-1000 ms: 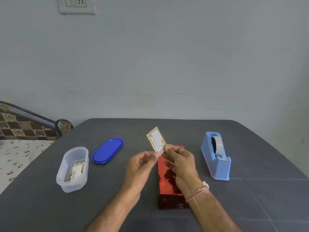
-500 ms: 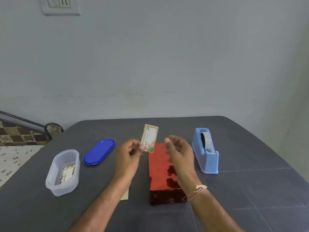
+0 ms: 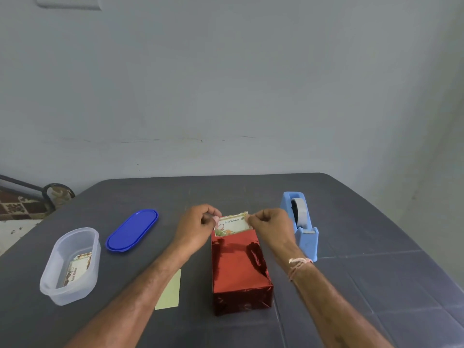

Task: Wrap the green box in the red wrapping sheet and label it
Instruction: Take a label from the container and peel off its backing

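The box, fully covered in shiny red wrapping [image 3: 238, 270], lies lengthwise on the dark grey table [image 3: 351, 285] in front of me. A small "Best Wishes" label [image 3: 232, 224] with a floral border is held level over the box's far end. My left hand [image 3: 198, 227] pinches the label's left edge. My right hand [image 3: 270, 226] pinches its right edge. Whether the label touches the wrapping I cannot tell.
A pale yellow backing slip [image 3: 169, 292] lies left of the box. Further left stand a clear oval container [image 3: 71, 264] holding more labels and its blue lid [image 3: 131, 229]. A light blue tape dispenser [image 3: 300, 222] stands right of the box.
The label was upright in my left hand alone. It now lies level over the box's far end, and both hands pinch it.
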Available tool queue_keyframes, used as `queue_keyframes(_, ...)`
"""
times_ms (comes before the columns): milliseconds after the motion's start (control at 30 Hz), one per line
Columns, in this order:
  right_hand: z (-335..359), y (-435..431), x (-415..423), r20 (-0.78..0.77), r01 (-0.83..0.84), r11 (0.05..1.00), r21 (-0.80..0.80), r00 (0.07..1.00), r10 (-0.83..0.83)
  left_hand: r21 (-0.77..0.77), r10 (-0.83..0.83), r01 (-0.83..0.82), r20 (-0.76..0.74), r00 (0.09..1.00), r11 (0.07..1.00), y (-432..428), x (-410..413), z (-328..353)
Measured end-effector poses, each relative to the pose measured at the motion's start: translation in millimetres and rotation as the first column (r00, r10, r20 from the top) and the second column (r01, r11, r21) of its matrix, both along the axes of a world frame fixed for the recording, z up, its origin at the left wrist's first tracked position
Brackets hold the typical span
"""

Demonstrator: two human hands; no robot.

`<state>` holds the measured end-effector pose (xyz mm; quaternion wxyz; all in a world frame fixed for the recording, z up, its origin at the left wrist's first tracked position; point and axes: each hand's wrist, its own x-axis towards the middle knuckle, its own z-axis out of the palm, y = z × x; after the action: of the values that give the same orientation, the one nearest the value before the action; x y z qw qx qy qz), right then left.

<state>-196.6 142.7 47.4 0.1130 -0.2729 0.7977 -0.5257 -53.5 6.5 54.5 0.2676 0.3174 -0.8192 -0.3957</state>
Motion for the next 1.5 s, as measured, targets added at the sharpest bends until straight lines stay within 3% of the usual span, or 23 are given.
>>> queue_keyframes(133, -1.1, -9.0, -5.4, -0.067, 0.034, 0.992, 0.122, 0.997, -0.026, 0.125, 0.107, -0.103, -0.033, 0.994, 0.987, -7.5, -16.3, -16.1)
queue_keyframes(333, -9.8, -17.2, -9.5, -0.152, 0.054, 0.967, 0.249, 0.988, -0.016, 0.036, 0.145, -0.145, -0.013, 0.989, 0.989, -11.7, -23.9, -27.3)
queue_keyframes(1033, -31.4, -20.8, -6.0, -0.290, 0.113, 0.978, 0.175, 0.955, -0.059, -0.360, 0.113, -0.106, -0.002, 0.994, 0.927, -13.7, -29.4, -52.7)
queue_keyframes(1133, -35.9, -19.9, -9.3, -0.201, 0.086, 0.991, 0.101, 0.977, -0.065, -0.247, 0.124, -0.128, -0.030, 0.992, 0.961, -16.4, -25.9, -52.6)
queue_keyframes(1333, -34.7, -22.9, -7.0, -0.228, 0.007, 0.996, 0.093, 0.974, 0.014, 0.006, 0.056, -0.056, -0.117, 0.992, 0.998, -12.5, -21.9, -52.1)
queue_keyframes(1500, -39.1, -14.1, -14.1, -0.059, -0.026, 0.999, 0.020, 0.998, 0.027, 0.340, 0.026, 0.034, -0.170, 0.985, 0.940, -8.4, -5.4, -54.3)
